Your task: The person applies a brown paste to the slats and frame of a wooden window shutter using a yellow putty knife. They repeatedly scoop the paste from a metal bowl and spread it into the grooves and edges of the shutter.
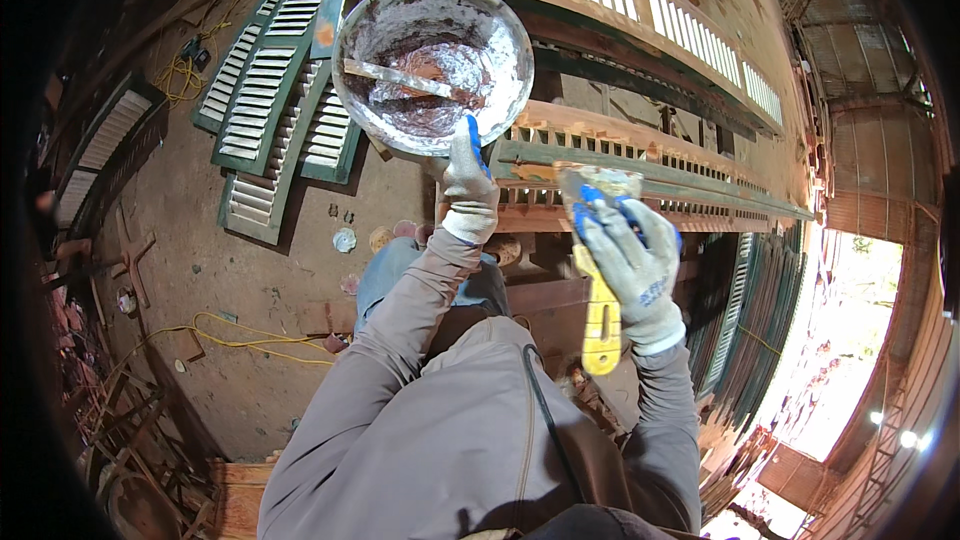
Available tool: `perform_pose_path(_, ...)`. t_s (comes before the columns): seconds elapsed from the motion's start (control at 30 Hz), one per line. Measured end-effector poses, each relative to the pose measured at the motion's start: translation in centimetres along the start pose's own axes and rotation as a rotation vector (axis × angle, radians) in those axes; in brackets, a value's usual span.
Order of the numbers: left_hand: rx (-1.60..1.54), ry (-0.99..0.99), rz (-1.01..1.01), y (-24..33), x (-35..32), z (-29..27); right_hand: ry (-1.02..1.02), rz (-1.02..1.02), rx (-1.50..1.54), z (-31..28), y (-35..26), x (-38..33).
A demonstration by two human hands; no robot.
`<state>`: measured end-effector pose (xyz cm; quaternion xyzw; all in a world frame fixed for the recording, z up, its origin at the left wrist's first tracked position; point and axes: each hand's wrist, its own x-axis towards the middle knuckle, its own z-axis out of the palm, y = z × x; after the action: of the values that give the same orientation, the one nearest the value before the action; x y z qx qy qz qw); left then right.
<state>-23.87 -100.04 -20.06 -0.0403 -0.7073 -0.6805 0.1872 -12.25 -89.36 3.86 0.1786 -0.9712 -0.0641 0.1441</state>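
Observation:
My gloved left hand [468, 185] grips the near rim of a round bucket [400, 15] and holds it tilted, so its inside faces me. Brownish-white paste [455, 70] coats the walls and bottom, and a flat wooden stick [395, 77] lies across it. Over to the right, my gloved right hand [635, 260] is closed around a putty knife. Its yellow handle [601, 330] sticks out below the palm, and its broad, smeared blade [597, 181] points away from me. The blade is apart from the bucket.
Beyond my hands lies a long louvered wooden shutter [640, 155]. Green shutters [262, 105] lie on the floor to the left, and more stand stacked [750, 310] at right. A yellow cord [250, 338] snakes over the floor. A white lid-like disc [344, 240] lies near my feet.

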Motion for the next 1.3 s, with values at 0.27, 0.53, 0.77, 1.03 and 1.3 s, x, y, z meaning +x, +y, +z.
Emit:
perform_pose_path(0.27, 0.134, 0.027, 0.063, -0.2, -0.1, 0.0, 0.007, -0.103, 0.027, 4.8, -0.2, 0.7)
perform_pose_path(0.53, 0.077, 0.064, 0.063, 1.6, 0.6, -0.1, 0.001, -0.124, -0.016, 5.4, 0.9, 1.4)
perform_pose_path(0.77, -0.050, 0.076, 0.010, 1.0, 0.4, 0.6, 0.067, 0.038, -0.043, 3.6, 2.4, 0.8)
perform_pose_path(1.03, -0.095, 0.010, -0.074, -0.1, -0.4, 0.5, -0.006, -0.243, 0.020, 3.7, 2.4, 1.0)
perform_pose_path(1.3, 0.075, 0.037, 0.042, 0.1, -0.1, 0.7, -0.086, -0.387, 0.006, 4.8, 6.0, 2.4)
